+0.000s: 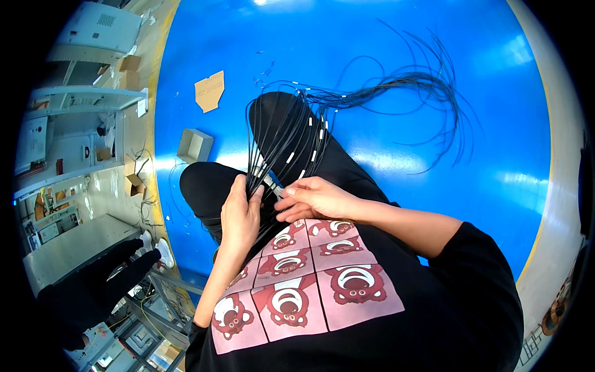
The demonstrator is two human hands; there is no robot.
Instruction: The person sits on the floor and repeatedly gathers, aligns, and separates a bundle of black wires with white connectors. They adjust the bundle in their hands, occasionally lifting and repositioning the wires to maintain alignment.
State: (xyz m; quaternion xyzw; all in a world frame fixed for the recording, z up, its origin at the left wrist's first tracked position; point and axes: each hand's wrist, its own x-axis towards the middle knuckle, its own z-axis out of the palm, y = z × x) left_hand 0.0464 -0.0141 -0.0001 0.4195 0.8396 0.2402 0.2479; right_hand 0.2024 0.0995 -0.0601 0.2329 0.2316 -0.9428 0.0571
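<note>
A bundle of thin black wires (313, 124) with small white tags lies across my lap and trails over my knee onto the blue floor. My left hand (240, 214) is closed round the near part of the bundle, thumb against the strands. Beside it, my right hand (313, 197) has its fingers bent in a pinch at pale wire ends (271, 181) between the two hands. The fingers partly hide what the right hand pinches. The far wire tails (427, 80) fan out loosely on the floor at the upper right.
A small open grey box (195, 146) and a piece of brown cardboard (210, 92) lie on the blue floor (384, 180) left of my knees. Shelving (71, 142) lines the far left. Another person's dark-clothed legs (102, 270) show at the lower left, by a metal frame (155, 310).
</note>
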